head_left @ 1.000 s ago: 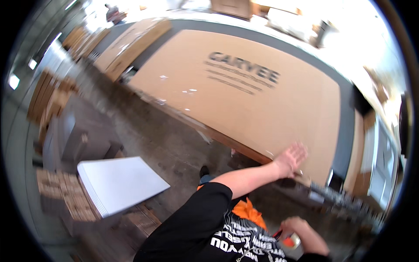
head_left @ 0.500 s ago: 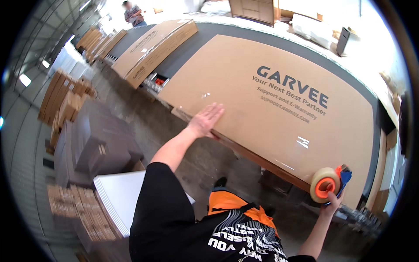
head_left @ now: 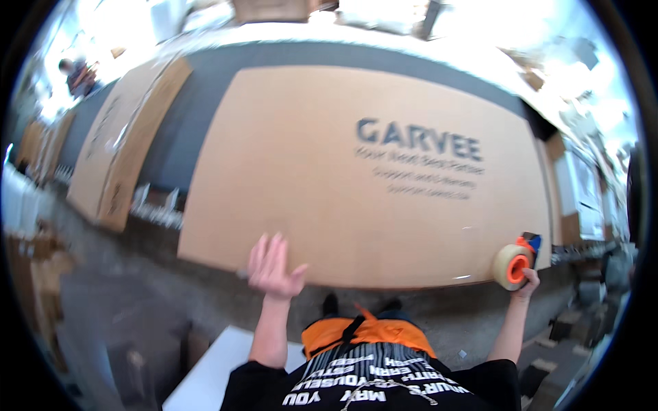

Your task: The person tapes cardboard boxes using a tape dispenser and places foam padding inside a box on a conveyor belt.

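A large flat cardboard box [head_left: 295,157] with dark print lies across the grey conveyor in front of me. At its near edge, left of the middle, is my left hand [head_left: 275,268], fingers stretched and thumb apart, holding nothing; motion blurs it, and whether it touches the board I cannot tell. My right hand [head_left: 526,281] grips a tape dispenser [head_left: 513,267] with an orange hub, a blue part and a thick roll of clear tape. The dispenser is over the box's near right corner. A strip of clear tape [head_left: 460,277] shines near the front edge.
Another long carton [head_left: 123,137] rests farther left on the grey conveyor belt [head_left: 199,103]. A person [head_left: 79,77] stands at the far left. Beside me at the lower left are a white panel [head_left: 223,366] and blurred grey bulky items [head_left: 123,335].
My view has swung to the right, so the box now lies more squarely before me. The left hand's thumb has spread from its fingers. The right hand keeps the tape dispenser.
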Motion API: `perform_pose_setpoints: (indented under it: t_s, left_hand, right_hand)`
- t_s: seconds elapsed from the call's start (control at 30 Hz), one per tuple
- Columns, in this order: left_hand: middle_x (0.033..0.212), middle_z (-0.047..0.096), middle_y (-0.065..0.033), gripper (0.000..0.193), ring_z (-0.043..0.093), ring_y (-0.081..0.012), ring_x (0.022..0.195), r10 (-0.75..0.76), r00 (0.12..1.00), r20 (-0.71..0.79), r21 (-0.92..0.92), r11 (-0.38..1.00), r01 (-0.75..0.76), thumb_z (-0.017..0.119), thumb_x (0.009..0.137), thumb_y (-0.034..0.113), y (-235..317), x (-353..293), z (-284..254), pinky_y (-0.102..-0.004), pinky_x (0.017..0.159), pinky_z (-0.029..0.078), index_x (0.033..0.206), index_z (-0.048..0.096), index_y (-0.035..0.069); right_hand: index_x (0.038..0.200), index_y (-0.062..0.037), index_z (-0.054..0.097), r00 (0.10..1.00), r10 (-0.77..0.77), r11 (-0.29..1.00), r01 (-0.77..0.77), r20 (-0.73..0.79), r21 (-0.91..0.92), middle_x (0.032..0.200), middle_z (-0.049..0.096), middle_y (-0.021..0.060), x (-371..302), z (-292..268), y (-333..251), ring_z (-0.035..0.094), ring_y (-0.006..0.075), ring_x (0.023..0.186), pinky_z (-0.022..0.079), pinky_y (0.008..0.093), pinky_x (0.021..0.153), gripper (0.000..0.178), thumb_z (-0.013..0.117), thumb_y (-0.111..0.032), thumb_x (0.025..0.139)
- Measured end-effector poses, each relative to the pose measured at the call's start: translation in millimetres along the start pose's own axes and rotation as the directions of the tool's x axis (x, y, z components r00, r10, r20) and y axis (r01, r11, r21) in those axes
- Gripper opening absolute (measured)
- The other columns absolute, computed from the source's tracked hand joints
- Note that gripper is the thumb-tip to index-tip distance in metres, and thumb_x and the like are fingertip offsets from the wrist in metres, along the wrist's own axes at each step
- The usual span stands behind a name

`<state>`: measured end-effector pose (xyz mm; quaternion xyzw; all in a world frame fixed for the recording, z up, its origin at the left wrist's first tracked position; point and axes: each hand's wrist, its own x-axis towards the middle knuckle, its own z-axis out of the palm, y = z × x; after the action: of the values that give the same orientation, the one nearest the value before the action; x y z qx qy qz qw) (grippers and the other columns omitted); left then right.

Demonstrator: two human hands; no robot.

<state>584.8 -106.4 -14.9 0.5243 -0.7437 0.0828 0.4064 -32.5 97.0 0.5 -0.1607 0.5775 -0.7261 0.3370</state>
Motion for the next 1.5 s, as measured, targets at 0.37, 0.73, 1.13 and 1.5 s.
perform_pose_setpoints:
  t_s: [0.37, 0.73, 1.13, 1.5]
  left_hand:
    - [0.092, 0.072, -0.0191, 0.034, 0.068, -0.0381, 0.091, 0.073, 0.987, -0.140, -0.301, 0.947, -0.113, 0.048, 0.083, 0.022, -98.7, 60.0, 56.1, -0.0458, 0.092, 0.049, 0.088, 0.069, -0.005]
    - [0.149, 0.042, -0.0195, 0.061, 0.040, -0.0459, 0.133, -0.388, 0.825, 0.411, 0.562, 0.820, 0.106, 0.044, 0.098, 0.043, -135.9, 269.5, 181.9, -0.0521, 0.114, 0.026, 0.141, 0.044, 0.000]
    - [0.104, 0.071, -0.0130, 0.014, 0.070, -0.0291, 0.095, 0.625, 0.777, 0.072, -0.766, 0.534, -0.359, 0.069, 0.078, 0.009, 253.5, 73.3, 144.9, -0.0360, 0.082, 0.058, 0.091, 0.070, 0.003]
    - [0.132, 0.061, -0.0089, 0.044, 0.056, -0.0288, 0.126, 0.422, 0.787, 0.451, -0.484, 0.856, -0.181, 0.072, 0.080, 0.021, 261.4, 60.3, 137.7, -0.0410, 0.107, 0.046, 0.121, 0.064, 0.005]
  right_hand:
    - [0.132, 0.0052, 0.050, 0.993, -0.115, 0.988, 0.114, 0.004, 0.103, 0.120, 0.064, 0.0157, -88.8, 131.1, 10.0, 0.064, 0.0295, 0.109, 0.050, 0.0397, 0.100, 0.076, 0.060, -0.012, 0.059]
    - [0.118, -0.0022, 0.065, 0.996, -0.047, 0.986, 0.035, -0.069, -0.165, 0.082, 0.057, -0.0001, -17.6, 294.3, 98.8, 0.052, 0.0092, 0.072, 0.042, 0.0250, 0.063, 0.045, 0.067, -0.010, 0.074]
    - [0.114, -0.0092, 0.071, 0.933, -0.002, 0.980, -0.069, 0.360, 0.185, 0.096, 0.068, 0.0061, 144.2, 370.1, 121.9, 0.059, 0.0126, 0.086, 0.049, 0.0315, 0.080, 0.037, 0.065, -0.009, 0.077]
    - [0.138, -0.0091, 0.053, 0.801, -0.151, -0.310, 0.518, 0.579, -0.797, 0.144, 0.049, 0.0186, 382.5, 250.7, 1.7, 0.044, 0.0365, 0.133, 0.032, 0.0475, 0.112, 0.056, 0.038, -0.046, 0.099]
